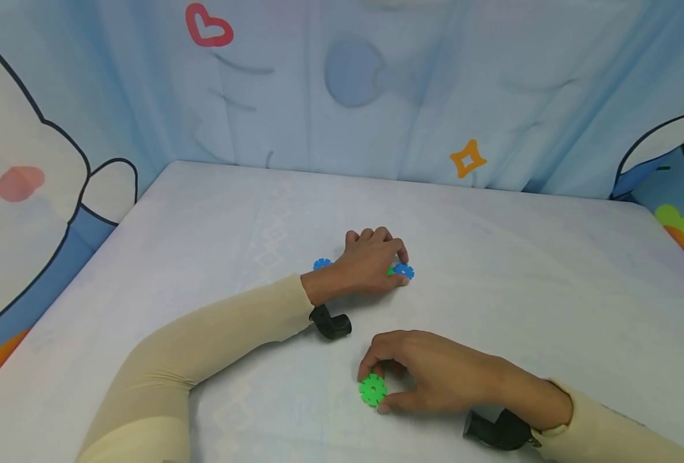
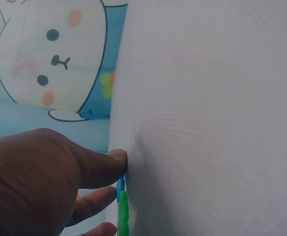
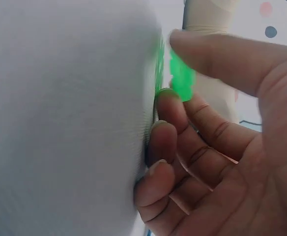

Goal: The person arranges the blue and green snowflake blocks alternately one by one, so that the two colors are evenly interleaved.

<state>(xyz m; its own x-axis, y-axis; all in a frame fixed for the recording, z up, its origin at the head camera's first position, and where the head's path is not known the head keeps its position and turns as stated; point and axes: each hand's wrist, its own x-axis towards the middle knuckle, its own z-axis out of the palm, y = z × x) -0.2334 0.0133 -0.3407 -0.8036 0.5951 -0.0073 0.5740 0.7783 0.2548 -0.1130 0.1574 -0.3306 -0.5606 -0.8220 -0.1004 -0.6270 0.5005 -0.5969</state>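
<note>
Near the middle of the table my left hand (image 1: 371, 260) pinches a blue notched building disc (image 1: 403, 271) between thumb and forefinger. A green notched disc (image 2: 124, 214) sits right beside that blue one, partly covered by it in the head view; whether the two are joined I cannot tell. Closer to me, my right hand (image 1: 434, 370) holds a green notched disc (image 1: 373, 390) by its rim, thumb on one side and forefinger on the other. In the right wrist view this disc (image 3: 182, 78) is blurred, and another green strip (image 3: 159, 66) shows against the tabletop.
Another blue disc (image 1: 321, 263) lies behind the left wrist, half hidden by it. A white cloth covers the table (image 1: 521, 270). Beyond its back edge hangs a blue printed curtain (image 1: 296, 96). Black cameras (image 1: 332, 323) are strapped to both wrists.
</note>
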